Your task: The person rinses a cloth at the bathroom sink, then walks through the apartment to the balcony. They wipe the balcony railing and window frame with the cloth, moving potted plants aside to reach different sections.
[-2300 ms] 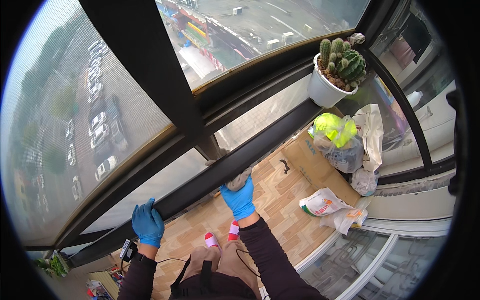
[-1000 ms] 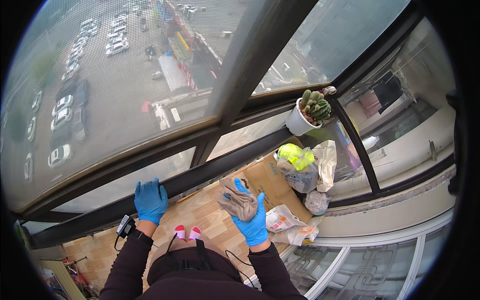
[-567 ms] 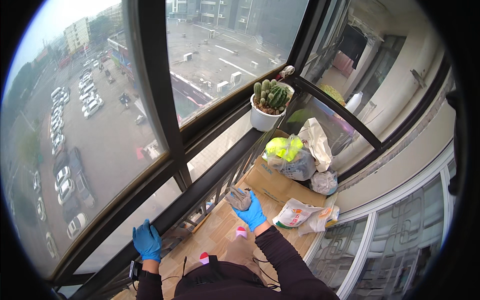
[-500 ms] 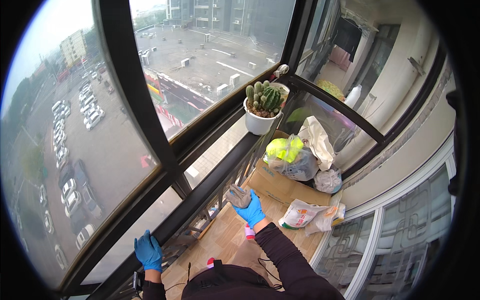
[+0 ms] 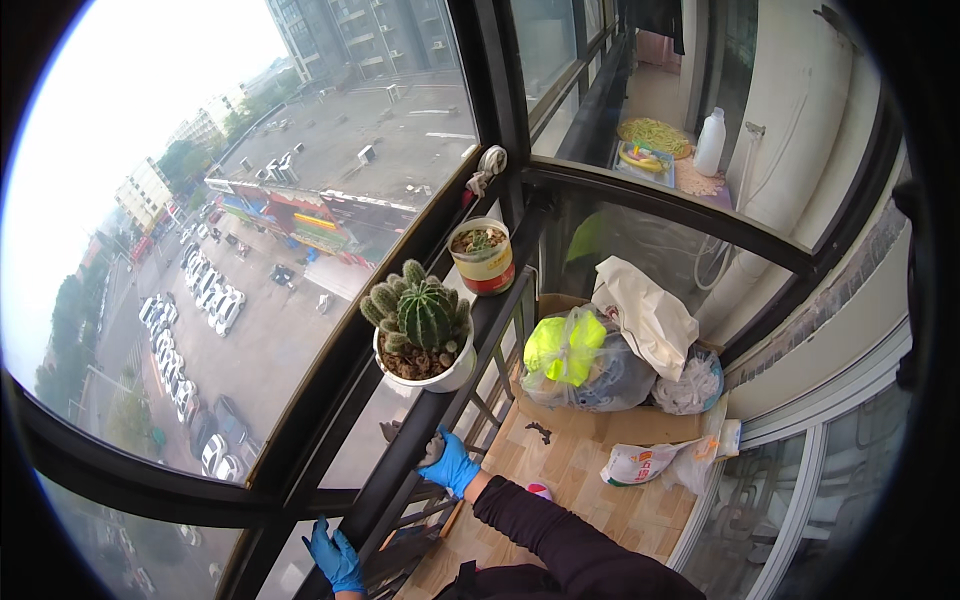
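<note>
My right hand, in a blue glove, is closed on a grey-brown cloth and presses it against the black rail below the window. Part of the cloth is hidden by the fingers and the rail. My left hand, also gloved in blue, is beside the rail nearer to me, fingers apart and holding nothing. Farther along, a white pot with a cactus stands on the ledge. Behind it is a smaller red and cream pot with a little plant in soil.
Beyond the rail's end, a cardboard box bears plastic bags, one with something bright yellow, and a cream cloth bag. A white packet lies on the wood-patterned floor, as does a small dark piece. Sliding doors line the right.
My right hand has brought the cloth down from the air onto the rail. The view has turned and come closer to the cactus, and the second pot now shows fully.
</note>
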`<state>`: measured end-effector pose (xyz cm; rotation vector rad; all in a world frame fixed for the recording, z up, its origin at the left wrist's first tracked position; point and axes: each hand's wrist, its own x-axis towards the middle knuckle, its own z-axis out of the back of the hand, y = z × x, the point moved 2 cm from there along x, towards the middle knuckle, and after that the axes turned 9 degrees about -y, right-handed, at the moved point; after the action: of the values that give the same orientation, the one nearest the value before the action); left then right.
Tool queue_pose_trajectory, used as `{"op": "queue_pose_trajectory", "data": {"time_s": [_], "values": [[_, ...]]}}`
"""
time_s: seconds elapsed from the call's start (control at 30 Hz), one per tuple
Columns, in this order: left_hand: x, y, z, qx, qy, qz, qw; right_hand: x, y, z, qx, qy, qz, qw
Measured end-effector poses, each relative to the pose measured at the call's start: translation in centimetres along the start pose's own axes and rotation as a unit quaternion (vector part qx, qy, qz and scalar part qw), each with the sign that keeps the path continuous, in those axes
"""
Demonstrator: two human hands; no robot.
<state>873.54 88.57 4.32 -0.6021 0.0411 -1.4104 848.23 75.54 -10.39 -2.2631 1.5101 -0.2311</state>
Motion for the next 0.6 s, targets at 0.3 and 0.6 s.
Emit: {"op": "queue_pose_trajectory", "data": {"time_s": [0.3,0.6], "values": [[2.6,-8.7,-7.2,0.111,-0.008,-0.066,0.992,2.1,19.4,-11.0,-0.118,0.091,0.058,0.987],[2.5,-9.0,-7.2,0.133,-0.028,-0.055,0.989,3.5,37.4,-20.2,-0.149,-0.027,0.277,0.949]]}}
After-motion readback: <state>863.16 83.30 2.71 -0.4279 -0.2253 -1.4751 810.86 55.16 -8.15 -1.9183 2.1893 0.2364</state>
